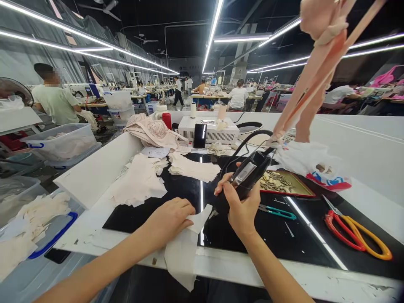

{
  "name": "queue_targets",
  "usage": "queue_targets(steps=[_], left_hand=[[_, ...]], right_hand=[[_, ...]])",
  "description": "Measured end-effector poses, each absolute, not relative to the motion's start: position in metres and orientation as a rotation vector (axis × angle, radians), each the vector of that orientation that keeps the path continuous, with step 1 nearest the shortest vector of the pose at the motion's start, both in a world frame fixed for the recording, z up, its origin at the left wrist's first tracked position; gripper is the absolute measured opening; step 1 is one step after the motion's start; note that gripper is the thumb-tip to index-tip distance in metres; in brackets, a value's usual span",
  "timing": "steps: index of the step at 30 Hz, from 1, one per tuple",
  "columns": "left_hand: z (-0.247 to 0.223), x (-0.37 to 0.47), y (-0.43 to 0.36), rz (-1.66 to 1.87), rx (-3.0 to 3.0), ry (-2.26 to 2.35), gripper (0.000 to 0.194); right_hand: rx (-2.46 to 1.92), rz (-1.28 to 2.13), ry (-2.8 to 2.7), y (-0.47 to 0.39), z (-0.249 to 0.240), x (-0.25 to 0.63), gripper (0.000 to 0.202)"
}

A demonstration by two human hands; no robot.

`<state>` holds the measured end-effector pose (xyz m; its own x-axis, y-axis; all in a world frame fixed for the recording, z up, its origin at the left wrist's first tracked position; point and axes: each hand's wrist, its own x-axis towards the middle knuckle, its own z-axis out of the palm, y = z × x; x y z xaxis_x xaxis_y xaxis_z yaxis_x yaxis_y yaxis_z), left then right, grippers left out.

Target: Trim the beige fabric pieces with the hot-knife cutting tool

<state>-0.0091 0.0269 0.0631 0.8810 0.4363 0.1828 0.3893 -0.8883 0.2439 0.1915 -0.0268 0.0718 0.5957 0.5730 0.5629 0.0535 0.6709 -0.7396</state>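
Observation:
My right hand (241, 202) is wrapped round a black corded handheld tool (249, 170) with a silver plate on its side. Peach fabric strips (318, 80) run up from the tool's top end. Its lower end is dark against the black board and hard to make out. My left hand (172, 216) has its fingers closed over a cream fabric piece (181, 256), which drapes over the table's front edge. The fabric's right corner lies just left of the tool. Beyond my left hand are stacks of cut cream fabric (139, 179) and another cream stack (194, 168).
On the right are teal thread snips (277, 211), red-and-orange scissors (356, 231), a tray (304, 187) of small pieces and a plastic bag (315, 158). A phone (200, 135) leans on a white vented box (221, 130). Bins (66, 141) stand left; a person (57, 101) works beyond.

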Motion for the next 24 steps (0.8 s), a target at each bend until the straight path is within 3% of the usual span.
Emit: queue_targets(steps=[3,7,24], left_hand=[[0.065,0.007,0.047,0.356,2.778,0.328,0.030],[0.060,0.018,0.068,0.222,2.715,0.146,0.034],[0.061,0.006,0.075,0.070,2.743,0.312,0.040]], right_hand=[[-0.799,0.345,-0.881,-0.025,0.073,0.189,0.029],[-0.835,0.328,-0.895,-0.024,0.072,0.187,0.027],[-0.863,0.377,-0.913,-0.011,0.071,0.169,0.039]])
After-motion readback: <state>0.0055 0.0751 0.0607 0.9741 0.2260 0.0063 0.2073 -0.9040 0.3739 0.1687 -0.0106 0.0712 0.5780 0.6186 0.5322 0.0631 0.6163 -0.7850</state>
